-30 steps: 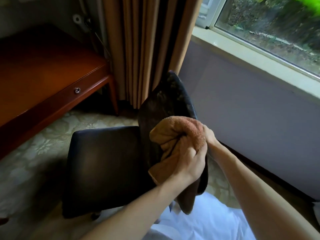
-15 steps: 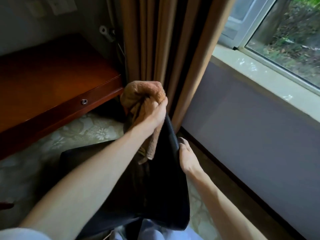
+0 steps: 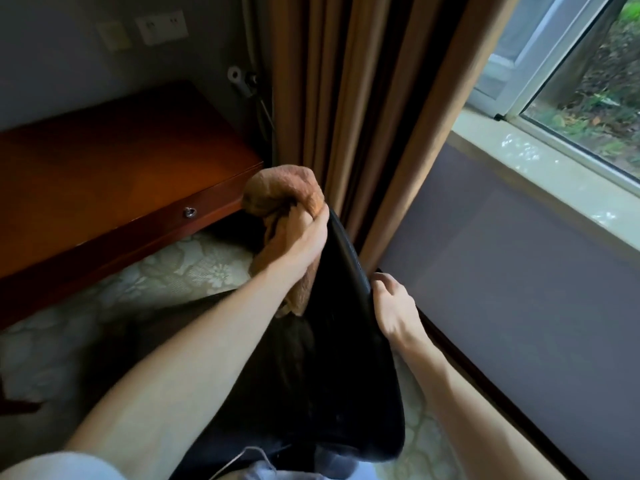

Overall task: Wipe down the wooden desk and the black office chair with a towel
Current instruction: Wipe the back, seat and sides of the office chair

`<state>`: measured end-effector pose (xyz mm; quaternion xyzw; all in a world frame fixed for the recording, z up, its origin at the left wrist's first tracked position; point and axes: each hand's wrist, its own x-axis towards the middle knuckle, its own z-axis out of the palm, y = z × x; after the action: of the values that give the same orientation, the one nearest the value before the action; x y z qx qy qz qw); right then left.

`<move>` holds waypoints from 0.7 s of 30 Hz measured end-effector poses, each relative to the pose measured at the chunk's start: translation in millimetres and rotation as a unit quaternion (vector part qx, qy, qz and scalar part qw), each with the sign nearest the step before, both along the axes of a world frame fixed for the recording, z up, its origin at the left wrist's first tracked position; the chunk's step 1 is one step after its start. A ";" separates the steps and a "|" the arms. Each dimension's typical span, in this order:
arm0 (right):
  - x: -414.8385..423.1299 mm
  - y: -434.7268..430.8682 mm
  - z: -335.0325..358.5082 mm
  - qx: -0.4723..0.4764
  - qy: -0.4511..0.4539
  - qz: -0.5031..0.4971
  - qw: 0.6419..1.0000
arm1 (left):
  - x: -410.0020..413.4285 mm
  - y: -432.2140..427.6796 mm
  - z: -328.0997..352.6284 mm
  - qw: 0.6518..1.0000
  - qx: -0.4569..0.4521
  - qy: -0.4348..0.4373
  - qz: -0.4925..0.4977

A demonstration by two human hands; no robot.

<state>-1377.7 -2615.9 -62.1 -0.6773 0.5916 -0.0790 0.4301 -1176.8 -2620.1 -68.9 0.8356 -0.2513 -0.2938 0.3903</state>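
Note:
The black office chair (image 3: 339, 358) stands right below me, its backrest running from the bottom of the view up toward the curtain. My left hand (image 3: 301, 240) grips a bunched brown towel (image 3: 280, 195) and presses it on the far top end of the backrest. A loose tail of the towel hangs under my wrist. My right hand (image 3: 391, 306) holds the backrest's right edge, fingers curled over it. The wooden desk (image 3: 104, 174) is at the left, apart from both hands, with a small metal drawer knob on its front.
Tan curtains (image 3: 346, 98) hang just behind the chair's top. A grey wall and a pale window sill (image 3: 540, 168) run along the right. Wall sockets (image 3: 161, 27) sit above the desk. Patterned carpet (image 3: 173, 271) covers the floor between desk and chair.
My left hand has carried the towel from the middle of the backrest up to its far top end. My right hand has left the towel and taken the backrest's right edge.

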 end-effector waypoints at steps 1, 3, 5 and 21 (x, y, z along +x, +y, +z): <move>4.1 -5.4 0.8 -0.013 0.001 0.006 1.000 | -5.3 2.8 -1.9 1.000 -0.009 -0.022 0.008; 11.7 -14.4 1.3 -0.042 -0.004 0.025 0.999 | -13.1 7.2 -5.4 0.998 -0.025 -0.056 0.018; 22.7 -30.7 0.8 -0.070 -0.005 0.059 0.996 | -14.1 9.8 -7.0 0.999 -0.029 -0.042 0.020; 108.8 -124.2 4.5 -0.139 -0.209 0.419 0.872 | -158.5 75.4 22.0 0.937 -0.181 0.129 0.271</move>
<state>-1268.9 -2740.2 -57.6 -0.8823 0.1310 -0.1128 0.4378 -1335.3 -2544.8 -46.8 0.7421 -0.0120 -0.2316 0.6290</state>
